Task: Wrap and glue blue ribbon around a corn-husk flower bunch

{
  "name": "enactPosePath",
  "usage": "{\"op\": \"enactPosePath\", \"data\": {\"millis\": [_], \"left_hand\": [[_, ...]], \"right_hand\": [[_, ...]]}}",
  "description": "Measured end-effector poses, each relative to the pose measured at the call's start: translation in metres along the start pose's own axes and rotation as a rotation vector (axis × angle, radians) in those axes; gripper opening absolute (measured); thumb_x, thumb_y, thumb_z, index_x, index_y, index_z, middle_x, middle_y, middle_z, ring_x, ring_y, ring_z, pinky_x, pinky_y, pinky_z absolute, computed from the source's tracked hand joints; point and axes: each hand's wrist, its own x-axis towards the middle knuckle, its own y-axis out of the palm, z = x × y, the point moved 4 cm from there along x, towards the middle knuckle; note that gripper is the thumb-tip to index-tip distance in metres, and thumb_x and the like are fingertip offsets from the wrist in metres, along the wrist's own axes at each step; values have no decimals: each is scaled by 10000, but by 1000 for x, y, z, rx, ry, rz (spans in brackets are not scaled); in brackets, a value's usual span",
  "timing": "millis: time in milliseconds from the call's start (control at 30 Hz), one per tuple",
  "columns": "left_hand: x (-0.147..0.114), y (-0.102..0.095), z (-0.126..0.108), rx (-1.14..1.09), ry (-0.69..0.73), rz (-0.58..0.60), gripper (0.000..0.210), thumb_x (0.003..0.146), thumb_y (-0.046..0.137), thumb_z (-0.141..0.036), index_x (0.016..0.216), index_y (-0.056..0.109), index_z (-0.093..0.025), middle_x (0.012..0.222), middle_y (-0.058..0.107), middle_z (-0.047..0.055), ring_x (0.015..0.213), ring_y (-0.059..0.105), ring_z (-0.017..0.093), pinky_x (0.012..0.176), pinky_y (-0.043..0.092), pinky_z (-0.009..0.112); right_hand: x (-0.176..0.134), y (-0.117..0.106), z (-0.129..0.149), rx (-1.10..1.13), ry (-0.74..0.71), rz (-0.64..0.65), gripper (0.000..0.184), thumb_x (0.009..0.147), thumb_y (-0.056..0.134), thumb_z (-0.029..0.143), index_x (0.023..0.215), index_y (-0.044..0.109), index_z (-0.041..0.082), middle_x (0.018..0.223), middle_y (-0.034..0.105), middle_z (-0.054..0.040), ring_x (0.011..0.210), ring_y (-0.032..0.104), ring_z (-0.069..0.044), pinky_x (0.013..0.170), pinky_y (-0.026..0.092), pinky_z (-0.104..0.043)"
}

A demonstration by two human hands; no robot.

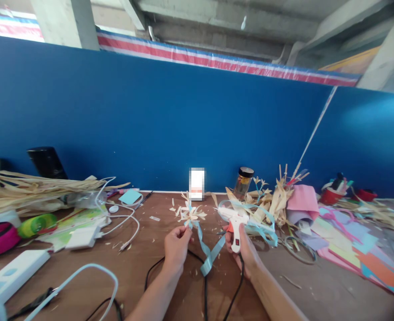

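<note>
My left hand [178, 245] pinches the stem of a pale flower [192, 213] made of thin, husk-like petals. A light blue ribbon [207, 263] runs from that stem, loops down above the table and rises toward my right hand [245, 255]. That hand is closed round the handle of a white hot glue gun [236, 223] with an orange trigger. The gun's nozzle points left, toward the flower, with a gap between them. More blue ribbon [272, 232] curls behind the gun. A black cord hangs from the handle's base.
Dried husks [273, 200] and a lidded jar [243, 182] stand behind the gun. Coloured paper [347, 249] spreads to the right. On the left are a power strip [19, 272], a white charger [83, 236], cables and a husk pile [33, 191]. A blue partition [183, 120] closes off the back.
</note>
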Motion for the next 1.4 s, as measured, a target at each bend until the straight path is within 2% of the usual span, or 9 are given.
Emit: {"op": "enactPosePath", "data": {"millis": [833, 1167, 1400], "left_hand": [[2, 0, 4, 2, 25, 4, 258, 576, 655, -361, 674, 635, -124, 515, 586, -2, 460, 503, 106, 443, 354, 198], [4, -1, 6, -35, 22, 1, 243, 560, 668, -341, 677, 639, -130, 539, 599, -6, 468, 521, 112, 455, 368, 207], [0, 5, 5, -58, 20, -2, 181, 601, 633, -315, 604, 614, -134, 487, 573, -9, 432, 506, 104, 453, 380, 209]], "right_hand": [[1, -2, -1, -62, -32, -7, 399, 764, 463, 531, 877, 609, 177, 569, 503, 8, 444, 409, -85, 381, 302, -197], [0, -2, 3, -226, -77, -75, 387, 721, 511, 539, 809, 631, 182, 577, 558, -8, 501, 481, -119, 430, 357, -217], [3, -8, 0, -272, -93, -81, 356, 710, 557, 498, 843, 642, 179, 797, 642, -52, 610, 543, -154, 488, 413, -250]]}}
